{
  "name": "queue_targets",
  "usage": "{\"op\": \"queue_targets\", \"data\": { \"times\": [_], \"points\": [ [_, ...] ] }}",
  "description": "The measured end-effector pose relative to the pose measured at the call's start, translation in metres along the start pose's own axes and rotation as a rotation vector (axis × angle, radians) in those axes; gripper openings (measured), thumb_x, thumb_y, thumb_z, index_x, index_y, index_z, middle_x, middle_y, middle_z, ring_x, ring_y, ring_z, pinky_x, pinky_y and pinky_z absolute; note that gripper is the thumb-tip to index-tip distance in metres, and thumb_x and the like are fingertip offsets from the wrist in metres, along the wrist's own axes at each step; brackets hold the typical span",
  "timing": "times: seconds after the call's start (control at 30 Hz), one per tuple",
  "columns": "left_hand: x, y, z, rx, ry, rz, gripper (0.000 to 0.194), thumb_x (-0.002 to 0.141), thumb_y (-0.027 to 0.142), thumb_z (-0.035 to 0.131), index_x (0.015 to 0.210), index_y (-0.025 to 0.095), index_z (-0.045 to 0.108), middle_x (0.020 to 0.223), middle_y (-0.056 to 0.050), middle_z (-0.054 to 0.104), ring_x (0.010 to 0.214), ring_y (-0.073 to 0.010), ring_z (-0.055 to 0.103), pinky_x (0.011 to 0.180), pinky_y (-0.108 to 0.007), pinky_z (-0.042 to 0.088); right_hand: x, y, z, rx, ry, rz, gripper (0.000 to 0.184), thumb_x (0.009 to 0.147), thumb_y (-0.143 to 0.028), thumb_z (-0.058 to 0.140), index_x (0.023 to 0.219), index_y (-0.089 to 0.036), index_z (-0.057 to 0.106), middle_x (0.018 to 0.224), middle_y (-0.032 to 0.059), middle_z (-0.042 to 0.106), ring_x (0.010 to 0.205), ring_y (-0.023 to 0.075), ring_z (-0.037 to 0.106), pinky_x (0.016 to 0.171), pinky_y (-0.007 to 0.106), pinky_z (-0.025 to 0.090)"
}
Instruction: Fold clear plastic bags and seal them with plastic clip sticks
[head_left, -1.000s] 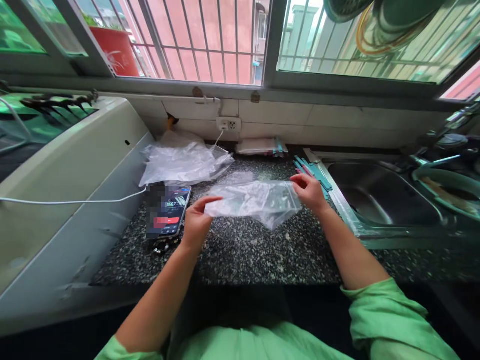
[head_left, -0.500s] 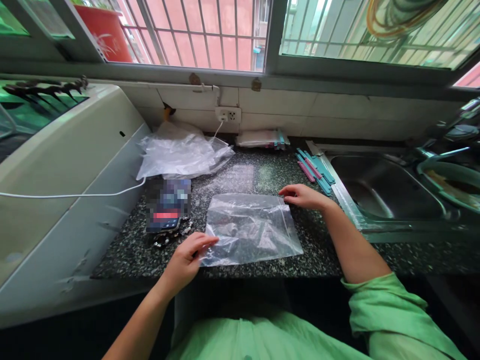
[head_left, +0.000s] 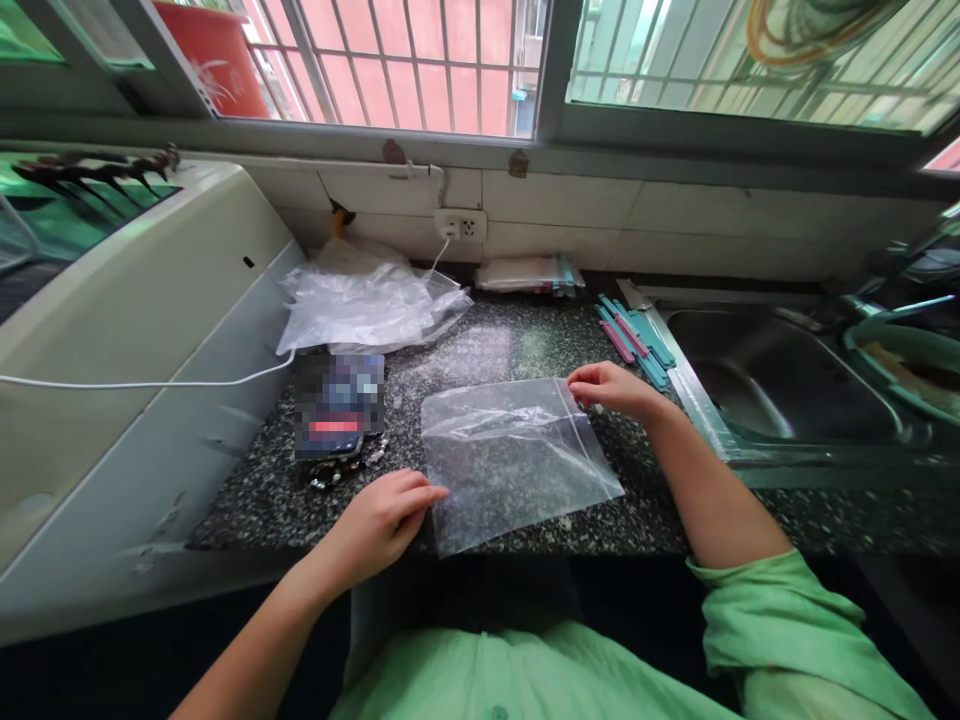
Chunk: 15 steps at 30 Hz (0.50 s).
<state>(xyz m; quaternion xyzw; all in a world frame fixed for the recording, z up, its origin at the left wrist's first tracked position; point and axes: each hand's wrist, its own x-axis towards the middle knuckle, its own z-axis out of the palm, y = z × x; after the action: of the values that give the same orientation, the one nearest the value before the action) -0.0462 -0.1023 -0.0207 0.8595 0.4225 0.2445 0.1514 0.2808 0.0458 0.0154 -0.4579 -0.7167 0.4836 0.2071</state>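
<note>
A clear plastic zip bag [head_left: 517,460] lies flat and slightly turned on the dark speckled countertop [head_left: 645,510]. My right hand [head_left: 611,388] pinches its upper right corner, beside the seal strip that runs down the right side. At the bag's left edge, my left hand [head_left: 390,515] has its fingers closed on the film, thumb underneath. The bag looks flat, and nothing shows inside it. Just left of it rests a phone [head_left: 349,440], its screen blurred out, with a beaded strap [head_left: 326,478] by its lower end.
A pile of clear bags [head_left: 367,305] sits at the back left, near a white cable [head_left: 187,384]. Against the wall is a packet of bags [head_left: 525,273]. Blue and pink plastic strips [head_left: 637,340] lie beside the steel sink [head_left: 780,380]. A white appliance [head_left: 187,350] bounds the left.
The bag has shifted a little to the right and turned, its lower left corner now nearer me. My left hand has moved right with its edge; my right hand still pinches the corner.
</note>
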Motion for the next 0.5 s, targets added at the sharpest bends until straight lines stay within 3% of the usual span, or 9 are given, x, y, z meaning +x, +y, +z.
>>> {"op": "queue_targets", "data": {
  "times": [0.2, 0.37, 0.5],
  "points": [
    [0.013, 0.001, 0.013, 0.048, 0.159, -0.049, 0.024, 0.084, 0.016, 0.045, 0.095, 0.018, 0.066, 0.078, -0.006, 0.063, 0.071, -0.0139, 0.058, 0.064, -0.024, 0.048, 0.005, 0.002, 0.007, 0.06, 0.081, 0.023, 0.02, 0.062, -0.033, 0.065, 0.069, -0.014, 0.065, 0.062, 0.0006, 0.062, 0.054, 0.009, 0.051, 0.051, 0.023, 0.039],
    [0.015, 0.001, 0.03, 0.21, 0.145, -0.018, 0.023, 0.085, 0.018, 0.045, 0.094, 0.017, 0.066, 0.072, -0.006, 0.06, 0.068, -0.0153, 0.052, 0.063, -0.027, 0.045, 0.015, 0.009, 0.026, 0.144, 0.212, 0.038, 0.025, 0.058, -0.039, 0.066, 0.059, -0.014, 0.06, 0.052, -0.0032, 0.054, 0.049, 0.0073, 0.043, 0.047, 0.022, 0.033],
    [0.017, 0.004, 0.029, 0.241, 0.119, 0.025, 0.021, 0.085, 0.018, 0.046, 0.088, 0.017, 0.067, 0.069, -0.005, 0.058, 0.069, -0.0163, 0.051, 0.063, -0.028, 0.044, 0.019, 0.011, 0.03, 0.152, 0.362, -0.067, 0.022, 0.059, -0.037, 0.064, 0.06, -0.016, 0.06, 0.057, -0.0021, 0.057, 0.054, 0.0092, 0.047, 0.053, 0.023, 0.038]
  ]
}}
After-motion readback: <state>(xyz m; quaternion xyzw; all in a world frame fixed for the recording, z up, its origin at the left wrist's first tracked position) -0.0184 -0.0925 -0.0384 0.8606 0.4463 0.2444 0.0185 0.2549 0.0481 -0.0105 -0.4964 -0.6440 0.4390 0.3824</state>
